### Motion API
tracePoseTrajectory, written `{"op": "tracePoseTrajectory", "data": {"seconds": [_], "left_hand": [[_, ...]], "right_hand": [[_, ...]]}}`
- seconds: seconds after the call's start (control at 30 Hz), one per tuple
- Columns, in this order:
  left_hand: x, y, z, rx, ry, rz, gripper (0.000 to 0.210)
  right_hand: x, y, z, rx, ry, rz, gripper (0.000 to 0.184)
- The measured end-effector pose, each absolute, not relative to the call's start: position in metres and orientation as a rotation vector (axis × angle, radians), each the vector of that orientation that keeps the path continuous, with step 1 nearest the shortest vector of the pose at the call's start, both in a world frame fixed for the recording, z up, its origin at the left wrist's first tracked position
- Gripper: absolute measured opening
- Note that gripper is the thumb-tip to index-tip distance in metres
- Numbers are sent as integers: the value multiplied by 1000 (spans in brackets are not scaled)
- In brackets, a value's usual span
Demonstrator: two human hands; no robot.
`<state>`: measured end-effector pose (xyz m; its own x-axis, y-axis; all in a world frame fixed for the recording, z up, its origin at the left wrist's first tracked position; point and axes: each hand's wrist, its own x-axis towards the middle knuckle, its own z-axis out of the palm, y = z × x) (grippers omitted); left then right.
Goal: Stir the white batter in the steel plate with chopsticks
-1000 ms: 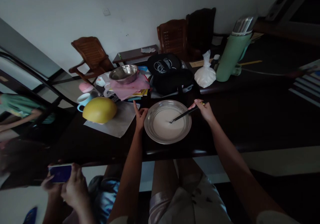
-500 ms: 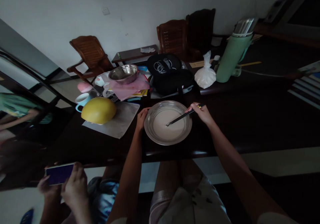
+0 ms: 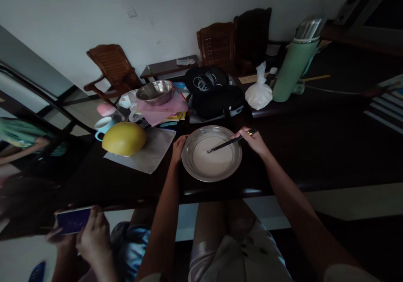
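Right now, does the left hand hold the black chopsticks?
No, the black chopsticks are in the right hand, while the left hand is at the side of the metal bowl.

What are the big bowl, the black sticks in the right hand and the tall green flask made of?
The bowl: likely stainless steel, silvery and shiny.
The black sticks: perhaps lacquered wood or plastic; smooth and dark, so I can't tell.
The green flask: maybe painted metal, dull green; its cap gleams like bare metal.
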<state>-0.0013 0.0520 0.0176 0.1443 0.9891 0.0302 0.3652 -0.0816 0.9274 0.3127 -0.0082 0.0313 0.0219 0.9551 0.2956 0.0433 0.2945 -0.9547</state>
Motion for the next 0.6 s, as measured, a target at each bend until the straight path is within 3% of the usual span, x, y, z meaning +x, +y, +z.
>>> {"op": "tracePoseTrajectory", "data": {"seconds": [0.37, 0.6], "left_hand": [[2, 49, 24, 1531, 1244, 1013, 67], [4, 47, 28, 1537, 1266, 1000, 66]], "right_hand": [[313, -9, 32, -1049, -1384, 983, 42], [318, -9, 30, -1160, -1339, 777, 45]]}}
